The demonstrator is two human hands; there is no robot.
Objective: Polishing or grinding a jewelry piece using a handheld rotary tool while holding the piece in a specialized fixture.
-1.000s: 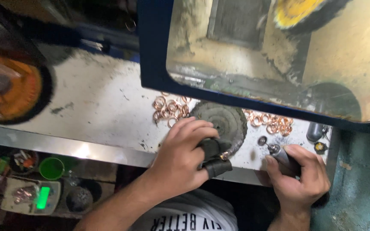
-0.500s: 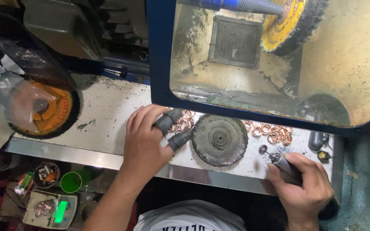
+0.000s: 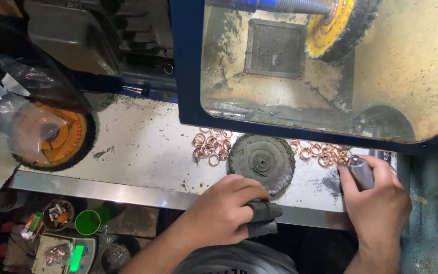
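- The left hand (image 3: 219, 213) is curled closed; its fingers (image 3: 252, 195) wear dark finger covers (image 3: 263, 210) and seem to hold nothing else, though a small piece could be hidden inside.
- The right hand (image 3: 376, 203) grips a grey metal handle (image 3: 362, 172) tightly.
- Copper rings (image 3: 211, 147) lie just beyond the fingers, on both sides of a dark buffing disc (image 3: 261, 162).
- Risk: the handle tip, touching the rings, may push some off the metal bench (image 3: 143, 152).
- Loose covers could slip off.

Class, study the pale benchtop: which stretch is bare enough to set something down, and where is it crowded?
Free: the benchtop between the orange-centred wheel and the copper rings. Crowded: around the dark wheel, with more rings beside the right hand; the left hand covers the front edge.
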